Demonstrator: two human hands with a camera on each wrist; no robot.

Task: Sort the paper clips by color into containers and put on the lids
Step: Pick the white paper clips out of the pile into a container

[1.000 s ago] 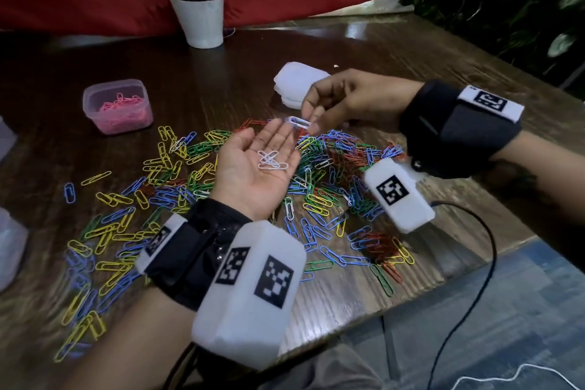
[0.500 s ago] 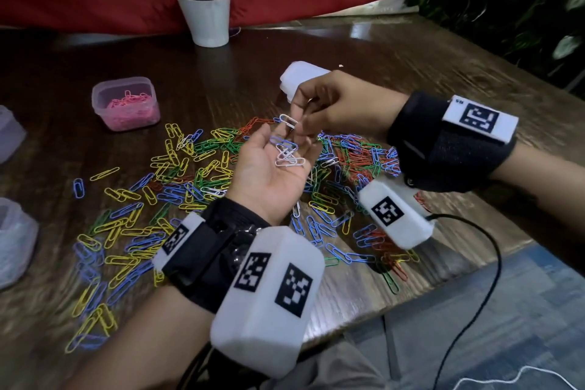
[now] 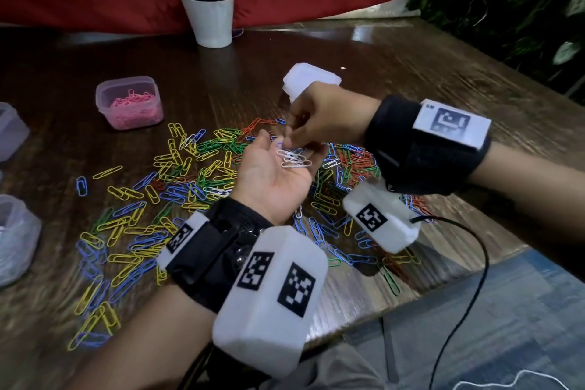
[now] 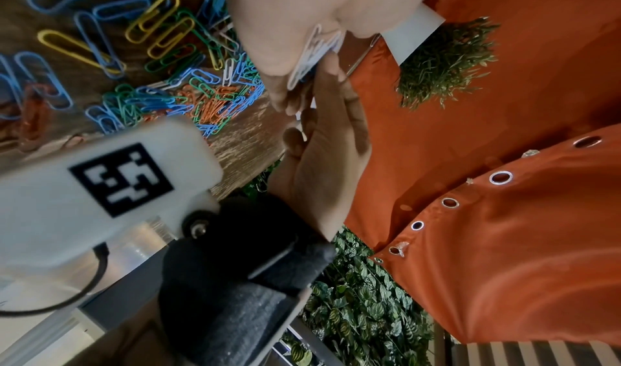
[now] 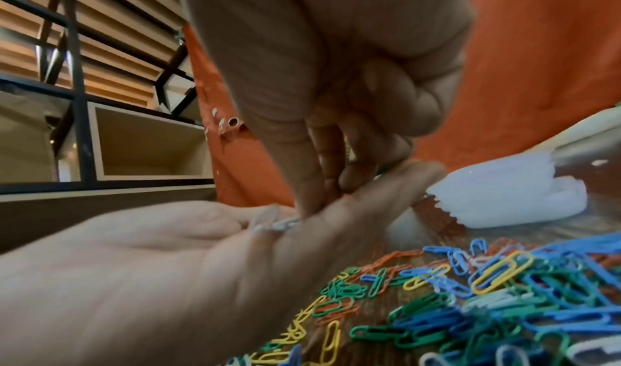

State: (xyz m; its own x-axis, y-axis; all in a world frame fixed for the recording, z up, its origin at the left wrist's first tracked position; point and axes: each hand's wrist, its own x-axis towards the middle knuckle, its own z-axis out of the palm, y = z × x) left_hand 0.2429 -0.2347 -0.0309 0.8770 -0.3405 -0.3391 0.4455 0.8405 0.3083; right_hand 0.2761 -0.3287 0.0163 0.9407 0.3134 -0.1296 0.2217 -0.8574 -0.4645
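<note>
Head view: gathering white paper clips [image 3: 292, 158] on flat, upturned left hand [image 3: 272, 180]; right hand [image 3: 316, 119] fingertips pinched there, contents unclear. Next, probably tipping into a container.

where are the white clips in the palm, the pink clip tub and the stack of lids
white clips [image 3: 292, 158], head view, middle of the small pile on the left hand's palm
pink clip tub [image 3: 104, 102], head view, its clear left wall
stack of lids [image 3: 311, 75], head view, top of the stack behind the right hand
</note>
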